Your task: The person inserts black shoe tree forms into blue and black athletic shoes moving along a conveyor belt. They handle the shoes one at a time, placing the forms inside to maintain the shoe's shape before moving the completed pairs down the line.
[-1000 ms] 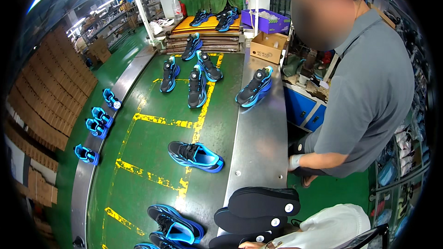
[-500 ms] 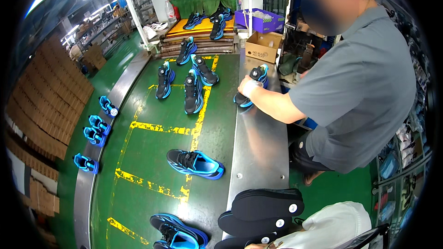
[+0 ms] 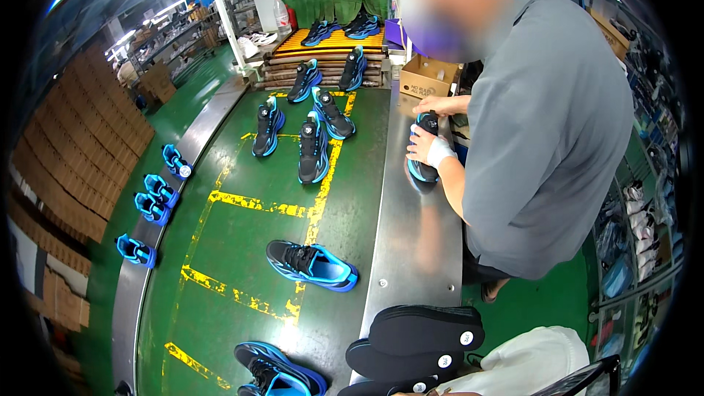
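A stack of black insoles (image 3: 425, 336) with small white round stickers lies on the steel side ledge (image 3: 411, 249) at the lower edge. A white sleeve (image 3: 528, 367) of my right arm reaches toward it. Only a sliver of my right hand (image 3: 424, 393) shows under the stack, its grip hidden. My left hand is out of view. Across the ledge, a co-worker in a grey shirt (image 3: 543, 125) has both hands on a black-and-blue shoe (image 3: 422, 148) standing on the ledge.
A green conveyor belt (image 3: 242, 249) with yellow markings carries several black-and-blue shoes; the nearest are one (image 3: 312, 265) and another (image 3: 279, 370). Blue shoe parts (image 3: 154, 202) line the left rail. A cardboard box (image 3: 427, 77) stands at the ledge's far end. Brown cartons (image 3: 81, 154) are stacked at left.
The co-worker leaned in over the ledge and took the shoe there, first with one hand, now with both. The shoes on the belt have drifted slightly toward me.
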Demonstrator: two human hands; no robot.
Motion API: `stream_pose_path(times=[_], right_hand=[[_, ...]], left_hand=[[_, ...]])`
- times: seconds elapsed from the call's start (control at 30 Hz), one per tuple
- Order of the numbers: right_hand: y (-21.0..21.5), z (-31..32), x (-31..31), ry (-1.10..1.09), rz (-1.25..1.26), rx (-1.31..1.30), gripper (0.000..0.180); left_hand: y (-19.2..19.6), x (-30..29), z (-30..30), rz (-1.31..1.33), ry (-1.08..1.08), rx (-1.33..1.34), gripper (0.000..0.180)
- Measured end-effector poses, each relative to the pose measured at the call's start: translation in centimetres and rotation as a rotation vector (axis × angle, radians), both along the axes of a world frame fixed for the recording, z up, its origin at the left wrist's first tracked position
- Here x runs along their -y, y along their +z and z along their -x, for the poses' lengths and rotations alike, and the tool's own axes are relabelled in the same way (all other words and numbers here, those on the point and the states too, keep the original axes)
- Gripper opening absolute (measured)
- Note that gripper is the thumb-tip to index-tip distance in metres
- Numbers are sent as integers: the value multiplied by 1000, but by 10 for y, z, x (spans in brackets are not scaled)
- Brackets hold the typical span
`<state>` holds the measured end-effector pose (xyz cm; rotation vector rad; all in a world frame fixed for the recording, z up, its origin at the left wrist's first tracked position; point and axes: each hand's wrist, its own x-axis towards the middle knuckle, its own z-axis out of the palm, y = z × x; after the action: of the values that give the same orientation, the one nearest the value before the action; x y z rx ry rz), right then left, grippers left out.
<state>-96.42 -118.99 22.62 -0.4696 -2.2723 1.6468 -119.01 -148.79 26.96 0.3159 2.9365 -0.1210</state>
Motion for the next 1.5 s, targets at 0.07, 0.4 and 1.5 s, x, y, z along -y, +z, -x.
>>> stream_pose_path(times=[0.07,0.4,1.5], right_hand=[[0,0,-1,4,2,3,27],[2,-5,6,25,30,-15,31],[135,68,55,287,249,94,34]], left_hand=[[0,0,0,3,9,-1,76],[1,-3,-6,8,29,-14,79],[-6,-32,-44,-956,375,-335,62]])
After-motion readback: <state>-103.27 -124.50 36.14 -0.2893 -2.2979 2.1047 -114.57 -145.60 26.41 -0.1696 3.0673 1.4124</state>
